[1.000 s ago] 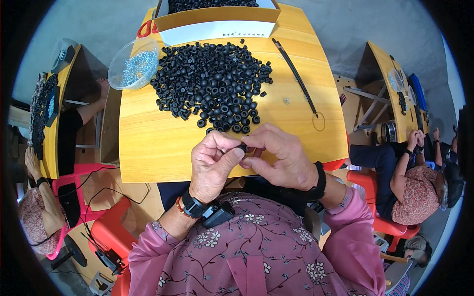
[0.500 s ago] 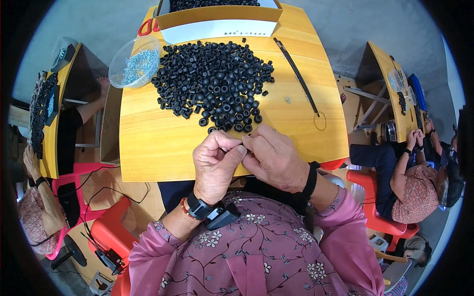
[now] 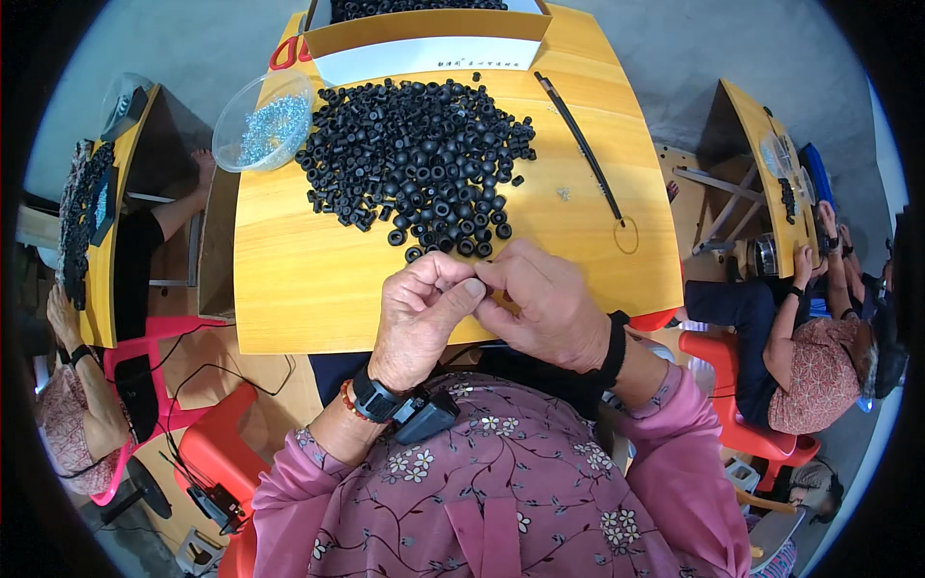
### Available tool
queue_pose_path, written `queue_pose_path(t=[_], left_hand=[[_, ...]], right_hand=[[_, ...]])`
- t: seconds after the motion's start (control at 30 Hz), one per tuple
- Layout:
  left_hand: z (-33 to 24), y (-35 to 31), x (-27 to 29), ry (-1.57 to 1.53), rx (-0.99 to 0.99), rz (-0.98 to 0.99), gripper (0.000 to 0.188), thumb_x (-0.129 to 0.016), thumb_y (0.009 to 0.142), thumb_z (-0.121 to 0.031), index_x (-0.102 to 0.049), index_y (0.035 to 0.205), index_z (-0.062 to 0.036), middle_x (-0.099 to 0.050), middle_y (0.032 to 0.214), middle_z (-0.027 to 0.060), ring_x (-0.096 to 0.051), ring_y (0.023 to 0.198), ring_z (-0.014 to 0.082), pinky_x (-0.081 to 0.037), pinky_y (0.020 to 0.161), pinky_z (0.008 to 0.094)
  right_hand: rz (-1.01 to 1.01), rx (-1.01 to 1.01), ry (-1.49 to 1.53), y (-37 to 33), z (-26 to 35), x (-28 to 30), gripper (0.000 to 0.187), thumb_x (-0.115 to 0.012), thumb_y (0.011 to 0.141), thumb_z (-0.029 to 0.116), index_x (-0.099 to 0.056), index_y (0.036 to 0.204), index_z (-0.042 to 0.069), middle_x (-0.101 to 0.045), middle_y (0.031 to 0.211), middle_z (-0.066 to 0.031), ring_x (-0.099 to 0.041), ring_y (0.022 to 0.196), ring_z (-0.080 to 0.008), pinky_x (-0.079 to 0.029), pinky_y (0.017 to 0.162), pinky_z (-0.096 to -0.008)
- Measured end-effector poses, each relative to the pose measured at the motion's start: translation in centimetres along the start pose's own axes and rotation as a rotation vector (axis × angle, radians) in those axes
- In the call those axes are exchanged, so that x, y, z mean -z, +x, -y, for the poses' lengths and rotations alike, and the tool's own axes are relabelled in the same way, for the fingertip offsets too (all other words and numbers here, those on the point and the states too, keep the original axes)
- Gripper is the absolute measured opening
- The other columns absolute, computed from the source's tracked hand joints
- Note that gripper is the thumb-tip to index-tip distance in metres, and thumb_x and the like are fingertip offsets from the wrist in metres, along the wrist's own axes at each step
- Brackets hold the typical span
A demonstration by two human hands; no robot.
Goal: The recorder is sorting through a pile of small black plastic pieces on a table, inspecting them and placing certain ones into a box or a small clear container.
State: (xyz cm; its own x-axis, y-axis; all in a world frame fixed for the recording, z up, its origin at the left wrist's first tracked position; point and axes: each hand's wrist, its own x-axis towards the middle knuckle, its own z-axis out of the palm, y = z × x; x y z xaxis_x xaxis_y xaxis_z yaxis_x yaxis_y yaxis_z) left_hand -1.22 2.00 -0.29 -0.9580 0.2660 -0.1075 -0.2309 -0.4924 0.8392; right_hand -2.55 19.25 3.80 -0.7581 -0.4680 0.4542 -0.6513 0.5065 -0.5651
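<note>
Pile of black bits [image 3: 414,159] sits at eleven o'clock, maybe for reaching; left hand [image 3: 419,306], right hand [image 3: 557,306] pinch tight, can't tell what.

Holds left hand [image 3: 424,318] and right hand [image 3: 549,313] close together at the centre of the frame. Presses left thumb [image 3: 457,302] toward curled left fingers [image 3: 424,273]; bends right fingers [image 3: 520,273] inward. Angles left forearm [image 3: 345,435] up from lower left, right forearm [image 3: 643,374] from lower right.
</note>
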Motion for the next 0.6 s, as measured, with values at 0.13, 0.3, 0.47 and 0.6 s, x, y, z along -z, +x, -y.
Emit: queue_pose_path(t=[0.13, 0.3, 0.47, 0.6], left_hand=[[0.7, -0.2, 0.4, -0.045, -0.013, -0.017, 0.005, -0.06, 0.093, 0.003, -0.063, 0.094, -0.0007, -0.066, 0.087, 0.0002, -0.058, 0.077, 0.0037, -0.048, 0.074, 0.0198], [0.6, -0.2, -0.1, -0.079, -0.03, -0.047, 0.005, -0.059, 0.093, 0.003, -0.062, 0.093, -0.0008, -0.067, 0.089, 0.0017, -0.059, 0.078, 0.0047, -0.049, 0.074, 0.0199], [0.5, -0.2, 0.1, -0.109, -0.001, -0.018, 0.004, -0.059, 0.094, 0.002, -0.062, 0.095, -0.0002, -0.068, 0.092, 0.0043, -0.061, 0.082, 0.007, -0.05, 0.079, 0.0226], [-0.4, 0.0, -0.6, -0.131, 0.029, -0.051, 0.004, -0.06, 0.094, 0.0, -0.063, 0.097, 0.0001, -0.069, 0.092, 0.0054, -0.061, 0.081, 0.0079, -0.051, 0.077, 0.0239]], right_hand=[[0.032, 0.036, -0.023, 0.1, 0.0, -0.2, 0.024, -0.073, 0.075, 0.003, -0.055, 0.09, 0.003, -0.049, 0.08, -0.0112, -0.057, 0.065, -0.0295, -0.047, 0.055, -0.0386], [0.036, -0.043, 0.022, 0.5, 0.8, 0.1, 0.025, -0.073, 0.078, 0.005, -0.057, 0.097, 0.002, -0.049, 0.081, -0.0108, -0.058, 0.068, -0.0289, -0.048, 0.057, -0.0377], [0.074, -0.024, -0.037, 0.6, 0.7, 0.3, 0.026, -0.073, 0.081, 0.01, -0.058, 0.101, 0.002, -0.05, 0.082, -0.0109, -0.059, 0.069, -0.0285, -0.048, 0.057, -0.0378], [0.101, -0.023, -0.046, 0.6, 0.3, 0.6, 0.025, -0.072, 0.081, 0.012, -0.057, 0.099, 0.003, -0.05, 0.081, -0.011, -0.059, 0.069, -0.029, -0.048, 0.057, -0.0386]])
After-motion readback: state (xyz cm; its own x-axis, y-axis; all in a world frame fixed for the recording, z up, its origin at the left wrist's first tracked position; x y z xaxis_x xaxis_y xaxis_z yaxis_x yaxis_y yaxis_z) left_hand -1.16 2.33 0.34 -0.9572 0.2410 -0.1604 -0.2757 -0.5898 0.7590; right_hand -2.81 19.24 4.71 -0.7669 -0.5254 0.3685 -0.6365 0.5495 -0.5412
